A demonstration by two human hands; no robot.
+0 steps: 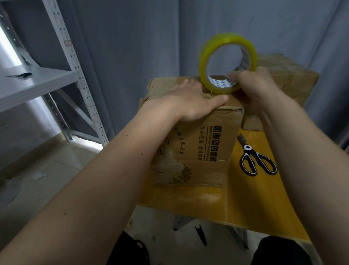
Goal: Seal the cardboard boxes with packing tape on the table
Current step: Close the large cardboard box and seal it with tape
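The left hand lies flat, fingers straight, pressing the top of the box. The right hand pinches the tape, a glossy yellow-tinted ring with a printed white core, standing upright on the box's top edge. The box is creased brown cardboard, its front printed in black, scuffed and torn low down. It stands on the smooth yellow counter. Right of the box lie black-and-white scissors; behind it sits a second, taped box. Left of the box stands a grey perforated metal shelf.
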